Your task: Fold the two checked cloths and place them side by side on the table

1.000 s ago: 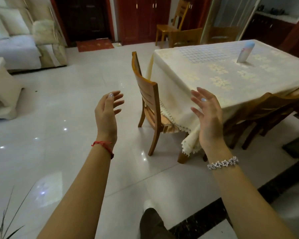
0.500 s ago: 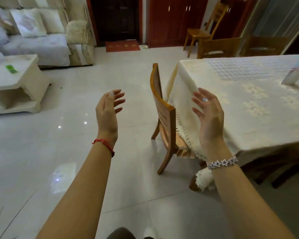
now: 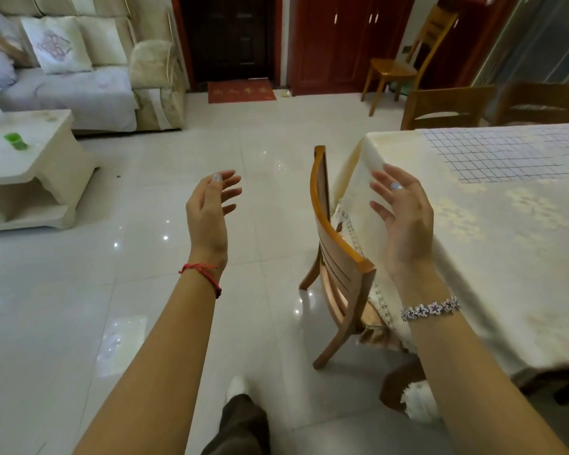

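Observation:
A pale checked cloth with thin dark lines lies flat on the far part of the dining table, which wears a cream flowered tablecloth. I see only this one checked cloth. My left hand is raised over the floor, left of the table, fingers relaxed and holding nothing. My right hand is raised over the table's near left corner, fingers spread, also holding nothing. Both hands are well short of the checked cloth.
A wooden chair is tucked at the table's left side, between my hands. More chairs stand behind the table. A white coffee table and sofa are at the left across tiled floor. My foot shows below.
My view has come closer to the table and swung left, so the table fills more of the right side. Both hands keep the same raised pose, holding nothing.

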A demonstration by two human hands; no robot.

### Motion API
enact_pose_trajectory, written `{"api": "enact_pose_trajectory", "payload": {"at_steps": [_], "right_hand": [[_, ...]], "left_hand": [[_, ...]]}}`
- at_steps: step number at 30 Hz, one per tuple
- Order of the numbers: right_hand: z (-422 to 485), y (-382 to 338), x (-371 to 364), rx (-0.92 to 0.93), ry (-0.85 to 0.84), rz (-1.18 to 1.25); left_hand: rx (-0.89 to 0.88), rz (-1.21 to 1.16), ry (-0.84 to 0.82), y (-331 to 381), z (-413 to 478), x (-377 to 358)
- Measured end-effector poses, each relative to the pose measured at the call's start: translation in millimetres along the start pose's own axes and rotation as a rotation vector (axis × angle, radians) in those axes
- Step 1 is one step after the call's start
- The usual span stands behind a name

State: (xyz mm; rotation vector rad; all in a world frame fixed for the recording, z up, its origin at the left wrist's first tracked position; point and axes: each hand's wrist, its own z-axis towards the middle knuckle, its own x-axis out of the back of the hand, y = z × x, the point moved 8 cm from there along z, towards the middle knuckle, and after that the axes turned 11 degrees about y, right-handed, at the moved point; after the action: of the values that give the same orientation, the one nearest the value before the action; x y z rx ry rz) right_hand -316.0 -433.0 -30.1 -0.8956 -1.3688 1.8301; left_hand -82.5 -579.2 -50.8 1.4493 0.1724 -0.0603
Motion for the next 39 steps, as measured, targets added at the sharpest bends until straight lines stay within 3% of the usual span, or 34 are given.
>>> {"api": "enact_pose_trajectory", "payload": {"at_steps": [10,23,39], "right_hand": [[84,43,-117,-0.039,0.102,0.006],[195,88,-209,-0.071,0.105,0.026],[422,151,-268,-0.08,0.137,0.038]], "left_hand": [[0.0,0.013,-0.103,-18,165,-30],[0.047,0.023,-0.12,-62,297,-82],[0.026,0.02,-0.178,-103,467,-273]]}}
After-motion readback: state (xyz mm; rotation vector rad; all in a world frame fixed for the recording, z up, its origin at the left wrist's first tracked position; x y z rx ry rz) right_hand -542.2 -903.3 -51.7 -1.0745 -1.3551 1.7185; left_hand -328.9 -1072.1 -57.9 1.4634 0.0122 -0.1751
